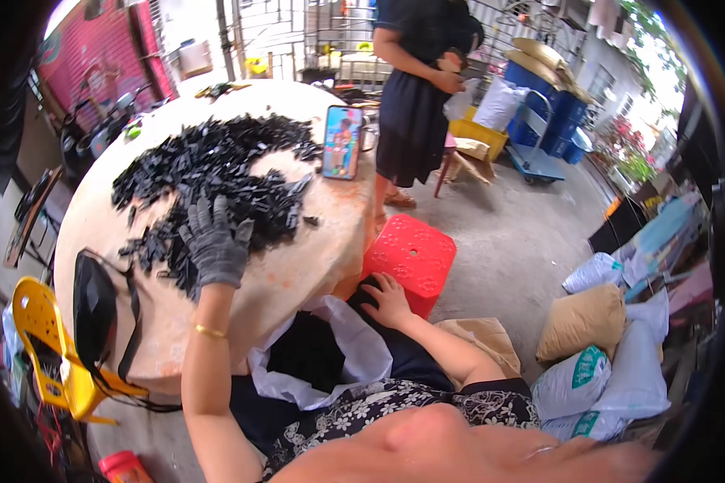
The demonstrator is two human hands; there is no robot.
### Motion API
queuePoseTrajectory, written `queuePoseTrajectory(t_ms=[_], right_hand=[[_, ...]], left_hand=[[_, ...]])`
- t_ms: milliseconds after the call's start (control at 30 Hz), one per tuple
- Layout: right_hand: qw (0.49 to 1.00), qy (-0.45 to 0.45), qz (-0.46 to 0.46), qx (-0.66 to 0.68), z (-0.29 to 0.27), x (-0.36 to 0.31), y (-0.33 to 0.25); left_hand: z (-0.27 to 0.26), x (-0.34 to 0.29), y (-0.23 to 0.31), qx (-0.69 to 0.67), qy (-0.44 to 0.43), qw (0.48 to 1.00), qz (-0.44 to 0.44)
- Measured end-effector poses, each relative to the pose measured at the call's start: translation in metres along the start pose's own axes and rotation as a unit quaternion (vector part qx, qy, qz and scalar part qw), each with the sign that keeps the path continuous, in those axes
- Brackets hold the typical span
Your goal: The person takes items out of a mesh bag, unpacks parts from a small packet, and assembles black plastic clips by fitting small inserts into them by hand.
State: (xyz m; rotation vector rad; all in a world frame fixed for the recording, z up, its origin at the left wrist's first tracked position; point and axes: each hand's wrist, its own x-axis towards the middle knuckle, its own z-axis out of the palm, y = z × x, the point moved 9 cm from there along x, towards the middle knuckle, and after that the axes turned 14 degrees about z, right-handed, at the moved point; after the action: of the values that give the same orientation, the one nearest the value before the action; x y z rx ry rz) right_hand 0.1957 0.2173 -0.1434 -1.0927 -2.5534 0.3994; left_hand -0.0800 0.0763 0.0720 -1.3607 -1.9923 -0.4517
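My left hand [216, 248], in a grey work glove, lies palm down with fingers stretched on a heap of small black pieces [209, 161]. The pieces look like short strips; their exact kind is too small to tell. The heap covers much of a round table [298, 278] with a pale cloth. My bare right hand [388, 301] rests on my knee beside a red plastic stool [415, 262], fingers apart and holding nothing. In my lap, below the table edge, a white sack [370, 350] gapes with a black mass [306, 350] inside.
A phone [342, 142] stands at the table's right edge. A black bag [97, 310] lies at its left, near a yellow chair [44, 330]. Another person [415, 105] stands beyond the stool. Full sacks [584, 322] line the right; a blue trolley [536, 161] stands behind.
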Motion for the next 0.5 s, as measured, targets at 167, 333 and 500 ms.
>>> queuePoseTrajectory(t_ms=[167,333,500], right_hand=[[0.999,0.013,0.034,0.002,-0.001,-0.002,0.005],[1.000,-0.003,0.029,0.013,-0.003,-0.001,0.001],[0.999,-0.009,0.029,0.018,-0.001,0.000,0.003]], left_hand=[[-0.020,0.004,0.068,-0.188,0.089,0.946,0.247],[-0.003,-0.004,0.092,-0.238,-0.005,0.930,0.279],[0.002,-0.002,0.083,-0.244,-0.043,0.940,0.235]])
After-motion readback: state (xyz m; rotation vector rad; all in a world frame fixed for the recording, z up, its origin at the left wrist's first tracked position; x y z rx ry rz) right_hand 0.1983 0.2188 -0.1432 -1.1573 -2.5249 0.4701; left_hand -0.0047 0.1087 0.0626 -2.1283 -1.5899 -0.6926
